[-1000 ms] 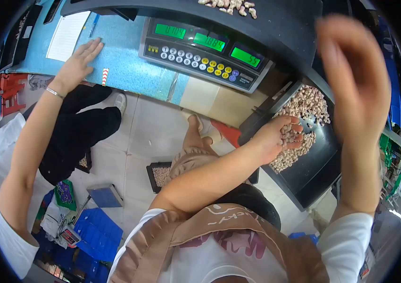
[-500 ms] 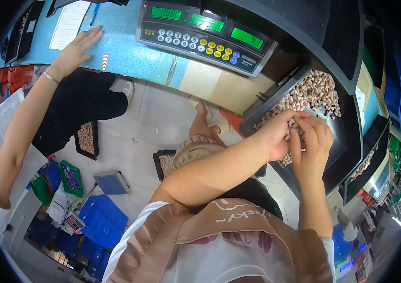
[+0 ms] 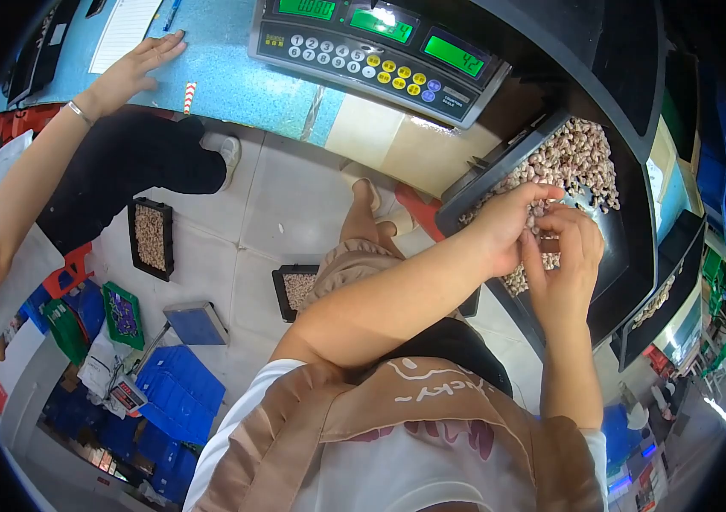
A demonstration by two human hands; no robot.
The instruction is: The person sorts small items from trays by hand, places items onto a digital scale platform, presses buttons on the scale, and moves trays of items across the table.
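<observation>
My left hand (image 3: 504, 226) is cupped over a black tray (image 3: 615, 282), with small pinkish-beige pieces (image 3: 539, 213) in its curled fingers. Against it rests my right hand (image 3: 566, 260), its fingers bent and closed onto the same pieces. Their exact kind is too small to make out. A heap of similar pieces (image 3: 580, 158) fills the far part of the tray, and some show below my hands. Beyond the tray stands a counting scale (image 3: 371, 64) with green displays; the right one reads 42.
Another person's hand (image 3: 137, 72) lies on the blue table (image 3: 218, 64) beside a paper sheet (image 3: 124, 38) and a pen (image 3: 172, 15). On the floor are black trays of pieces (image 3: 151, 239), a green tray (image 3: 123, 316) and blue bins (image 3: 179, 392). A dark shelf overhangs the scale.
The scale's right display has gone from 43 to 42. My hands stay together over the tray, with the fingers slightly shifted. The view has moved a little.
</observation>
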